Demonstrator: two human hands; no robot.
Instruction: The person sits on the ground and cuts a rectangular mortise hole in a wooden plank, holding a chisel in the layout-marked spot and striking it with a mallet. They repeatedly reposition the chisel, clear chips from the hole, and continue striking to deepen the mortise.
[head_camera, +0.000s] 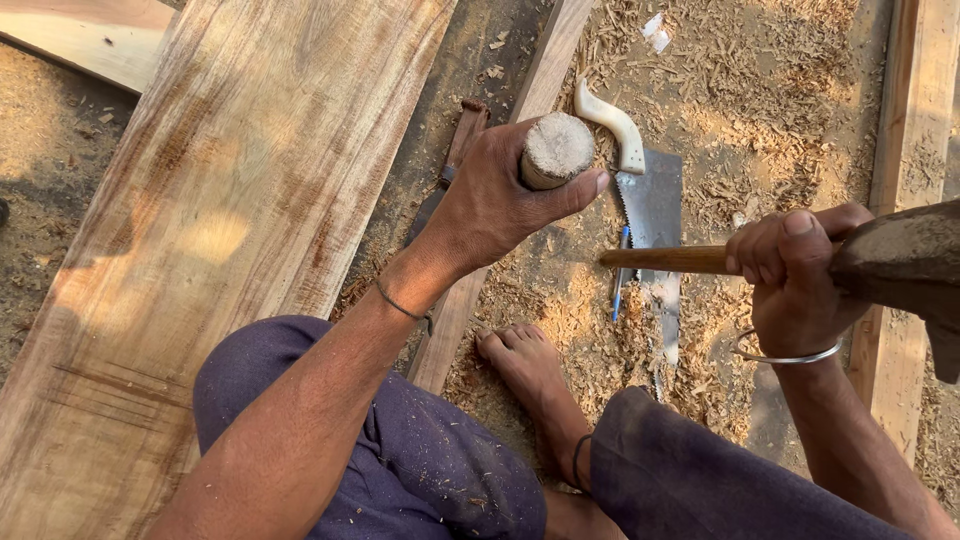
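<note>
2 hands are at work, both closed on tools. My left hand (497, 205) is wrapped around a round wooden handle (556, 150), its flat, worn end facing up at me; I cannot see what lies below the handle, since my fingers and palm hide it. This handle stands over a narrow wooden strip (540, 80) that runs from the top of the view down under my wrist. My right hand (797, 275) grips a hammer-like tool just behind its dark, heavy head (905, 265), and the tool's slim brown shaft (665, 259) sticks out leftward toward my left hand without touching it. Below that shaft, on the ground, lies a handsaw (655, 235) with a pale curved grip, and a blue pen (620, 275) rests just beside its toothed edge. Wood shavings (760, 110) cover the dirt all around. A wide plank (220, 200) stretches along my left side, and another board (905, 120) runs along my right. My bare foot (525, 365) rests on the shavings between my knees, near the narrow strip.
</note>
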